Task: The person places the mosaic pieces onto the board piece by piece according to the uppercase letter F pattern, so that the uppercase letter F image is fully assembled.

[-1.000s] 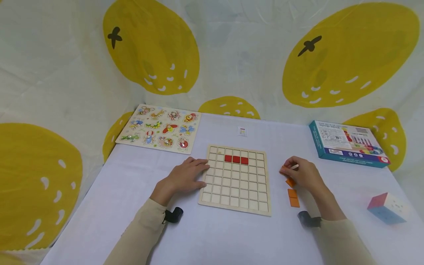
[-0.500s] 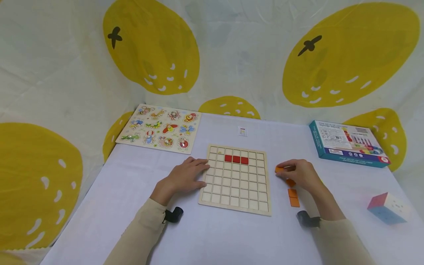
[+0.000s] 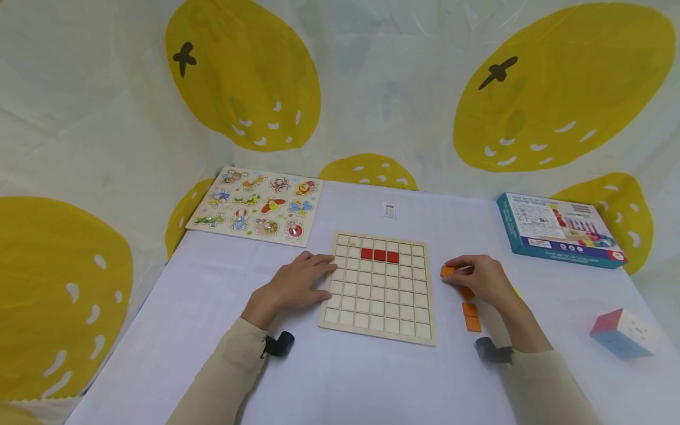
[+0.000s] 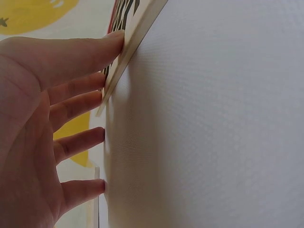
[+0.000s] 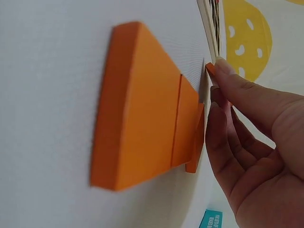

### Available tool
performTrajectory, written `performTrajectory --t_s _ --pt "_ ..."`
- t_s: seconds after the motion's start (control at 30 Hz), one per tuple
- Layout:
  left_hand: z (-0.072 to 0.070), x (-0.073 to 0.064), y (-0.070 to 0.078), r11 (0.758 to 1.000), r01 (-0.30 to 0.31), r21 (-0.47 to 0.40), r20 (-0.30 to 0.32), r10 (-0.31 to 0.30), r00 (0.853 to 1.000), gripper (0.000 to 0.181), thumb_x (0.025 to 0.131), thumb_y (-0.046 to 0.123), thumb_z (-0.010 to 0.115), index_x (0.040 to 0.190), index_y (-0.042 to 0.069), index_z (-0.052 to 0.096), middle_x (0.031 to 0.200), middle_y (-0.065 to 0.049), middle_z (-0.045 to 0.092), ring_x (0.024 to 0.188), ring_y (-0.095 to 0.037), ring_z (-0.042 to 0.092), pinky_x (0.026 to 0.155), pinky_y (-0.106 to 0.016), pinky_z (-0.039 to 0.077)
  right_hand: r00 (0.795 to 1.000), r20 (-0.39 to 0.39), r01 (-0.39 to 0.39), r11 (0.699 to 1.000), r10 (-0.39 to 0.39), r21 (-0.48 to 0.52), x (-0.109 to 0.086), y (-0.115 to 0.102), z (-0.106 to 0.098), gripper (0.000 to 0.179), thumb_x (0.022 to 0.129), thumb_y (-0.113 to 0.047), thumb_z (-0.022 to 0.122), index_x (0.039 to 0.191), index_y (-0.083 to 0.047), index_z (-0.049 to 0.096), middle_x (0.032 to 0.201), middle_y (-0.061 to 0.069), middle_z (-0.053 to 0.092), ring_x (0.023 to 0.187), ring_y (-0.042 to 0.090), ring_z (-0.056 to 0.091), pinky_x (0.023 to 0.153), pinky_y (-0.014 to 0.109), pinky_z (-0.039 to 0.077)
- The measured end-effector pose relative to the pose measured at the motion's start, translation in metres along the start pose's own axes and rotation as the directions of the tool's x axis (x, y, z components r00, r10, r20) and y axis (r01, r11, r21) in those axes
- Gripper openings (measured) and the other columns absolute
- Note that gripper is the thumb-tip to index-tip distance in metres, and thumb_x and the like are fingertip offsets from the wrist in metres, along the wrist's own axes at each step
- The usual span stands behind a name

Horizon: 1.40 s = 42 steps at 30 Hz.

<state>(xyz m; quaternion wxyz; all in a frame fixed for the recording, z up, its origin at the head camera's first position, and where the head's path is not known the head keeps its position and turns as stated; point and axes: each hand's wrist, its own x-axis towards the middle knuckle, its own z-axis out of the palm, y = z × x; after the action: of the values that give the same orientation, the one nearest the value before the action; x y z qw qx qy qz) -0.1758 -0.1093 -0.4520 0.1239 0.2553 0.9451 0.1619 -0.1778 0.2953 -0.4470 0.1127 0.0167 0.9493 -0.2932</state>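
Observation:
A light wooden grid board (image 3: 363, 319) lies flat, three red tiles (image 3: 379, 255) side by side in its second row from the far edge. My left hand (image 3: 294, 282) has its fingers spread along the board's left edge. In the left wrist view its thumb (image 4: 95, 51) touches the board's side. To the board's right, my right hand (image 3: 486, 278) pinches an orange tile (image 3: 447, 271) between thumb and fingertips, low over the cloth. Under that hand another orange tile (image 3: 466, 293) is partly hidden. Two more orange tiles (image 5: 152, 109) lie end to end nearer me.
An insect picture puzzle (image 3: 255, 206) lies at the back left, and a small printed card (image 3: 389, 211) beyond the board. At the back right is a teal-edged toy box (image 3: 563, 230). A puzzle cube (image 3: 624, 334) sits far right. A yellow sliver (image 3: 517, 291) shows beside my right wrist.
My right hand has shifted slightly left with the orange tile, then stayed nearly still. A yellow sliver now shows by that wrist. The left hand and board have not moved.

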Motion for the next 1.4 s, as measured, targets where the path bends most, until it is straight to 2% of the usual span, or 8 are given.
performTrajectory --t_s 0.17,0.3,0.5,0.73,0.93,1.07,1.3,1.4 --pt "0.001 0.001 -0.001 1.000 0.000 0.006 -0.003 0.000 1.000 0.062 0.091 0.042 0.074 0.147 0.022 0.056 0.162 0.007 0.044 0.142 -0.020 0.045 0.104 -0.048 0.052 0.999 -0.027 -0.017 0.999 0.017 0.030 0.001 -0.006 -0.002 0.043 0.089 -0.026 0.080 0.126 -0.007 0.071 0.116 0.020 0.071 0.090 0.024 0.061 0.062 0.022 0.052" --pt "0.001 0.001 0.000 1.000 0.001 0.009 -0.002 -0.001 1.000 0.062 0.091 0.042 0.074 0.147 0.022 0.056 0.162 0.007 0.044 0.141 -0.021 0.045 0.103 -0.049 0.052 0.998 -0.067 0.004 0.998 0.000 0.055 0.003 -0.016 -0.001 0.042 0.088 -0.026 0.081 0.125 -0.006 0.071 0.114 0.020 0.072 0.087 0.025 0.060 0.059 0.022 0.052" --pt "0.001 0.001 -0.001 1.000 0.004 0.011 0.002 -0.004 1.000 0.062 0.091 0.042 0.074 0.147 0.023 0.056 0.162 0.007 0.044 0.141 -0.020 0.045 0.104 -0.048 0.052 0.996 -0.073 0.058 0.994 -0.052 0.088 0.006 -0.040 0.006 0.039 0.090 -0.017 0.079 0.126 -0.006 0.071 0.122 0.019 0.073 0.099 0.028 0.067 0.073 0.017 0.054" --pt "0.000 0.001 -0.001 1.000 0.009 0.007 0.002 -0.009 1.000 0.063 0.091 0.042 0.074 0.148 0.023 0.055 0.162 0.007 0.044 0.141 -0.020 0.045 0.106 -0.047 0.051 0.993 -0.022 0.121 0.987 -0.119 0.108 0.011 -0.071 0.023 0.035 0.091 -0.013 0.076 0.126 -0.011 0.072 0.128 0.016 0.071 0.107 0.029 0.071 0.090 0.040 0.061" --pt "0.002 0.002 -0.002 1.000 0.005 0.011 0.000 -0.005 1.000 0.063 0.091 0.042 0.074 0.148 0.023 0.055 0.162 0.007 0.044 0.141 -0.021 0.045 0.105 -0.047 0.051 0.973 -0.009 0.227 0.962 -0.229 0.154 0.015 -0.090 0.042 0.031 0.089 -0.009 0.078 0.119 -0.009 0.075 0.124 0.016 0.073 0.100 0.028 0.074 0.085 0.037 0.062" --pt "0.003 0.002 -0.002 1.000 0.007 0.013 0.002 -0.007 1.000 0.063 0.091 0.043 0.074 0.148 0.024 0.055 0.162 0.007 0.043 0.142 -0.020 0.044 0.105 -0.048 0.051 0.964 -0.017 0.263 0.950 -0.264 0.166 0.017 -0.100 0.055 0.032 0.086 -0.014 0.082 0.117 -0.008 0.076 0.120 0.015 0.073 0.096 0.025 0.074 0.085 0.037 0.061" --pt "0.001 0.001 -0.001 1.000 0.004 0.001 0.011 -0.004 1.000 0.063 0.091 0.042 0.074 0.148 0.023 0.055 0.162 0.006 0.043 0.142 -0.021 0.044 0.106 -0.049 0.051 0.964 -0.020 0.264 0.954 -0.264 0.139 0.019 -0.114 0.069 0.029 0.086 -0.016 0.082 0.114 -0.009 0.078 0.113 0.012 0.075 0.087 0.019 0.068 0.076 0.029 0.055" --pt "0.001 0.001 -0.001 1.000 0.002 0.002 0.010 -0.002 1.000 0.063 0.091 0.043 0.074 0.148 0.023 0.055 0.162 0.006 0.044 0.141 -0.021 0.044 0.106 -0.048 0.051 0.967 -0.016 0.254 0.962 -0.254 0.103 0.020 -0.117 0.075 0.027 0.085 -0.016 0.083 0.112 -0.010 0.079 0.103 0.009 0.076 0.081 0.016 0.062 0.073 0.027 0.050"
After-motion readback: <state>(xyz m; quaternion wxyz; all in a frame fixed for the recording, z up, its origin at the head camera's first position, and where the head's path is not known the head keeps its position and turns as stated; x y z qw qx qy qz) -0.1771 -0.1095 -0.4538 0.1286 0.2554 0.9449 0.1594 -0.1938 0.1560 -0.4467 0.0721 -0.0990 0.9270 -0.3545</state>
